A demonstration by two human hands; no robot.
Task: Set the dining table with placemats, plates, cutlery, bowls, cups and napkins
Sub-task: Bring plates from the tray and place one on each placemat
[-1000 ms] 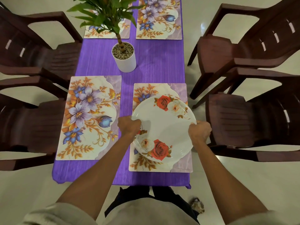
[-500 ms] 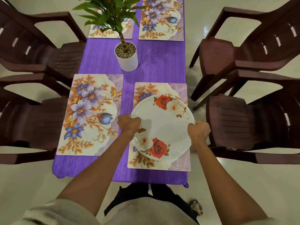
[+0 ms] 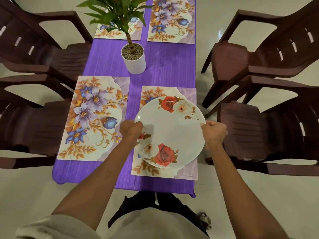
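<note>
A white plate (image 3: pixel 172 128) with red and white roses lies over the near right placemat (image 3: pixel 188 171). My left hand (image 3: pixel 130 129) grips its left rim and my right hand (image 3: pixel 214 131) grips its right rim. Whether the plate rests on the mat or hovers just above it I cannot tell. The near left placemat (image 3: pixel 93 118), printed with purple and blue flowers, lies bare. Two more floral placemats lie at the far end, one on the left (image 3: pixel 117 32) partly hidden by leaves and one on the right (image 3: pixel 171 21).
A purple cloth (image 3: pixel 165 66) covers the narrow table. A potted plant in a white pot (image 3: pixel 133 59) stands in the middle. Dark brown plastic chairs flank both sides, two on the left (image 3: pixel 34 121) and two on the right (image 3: pixel 269 128). The floor is pale tile.
The plate has stayed over the near right placemat with both hands on its rim, shifting slightly; my head has moved a little, so the view has drifted.
</note>
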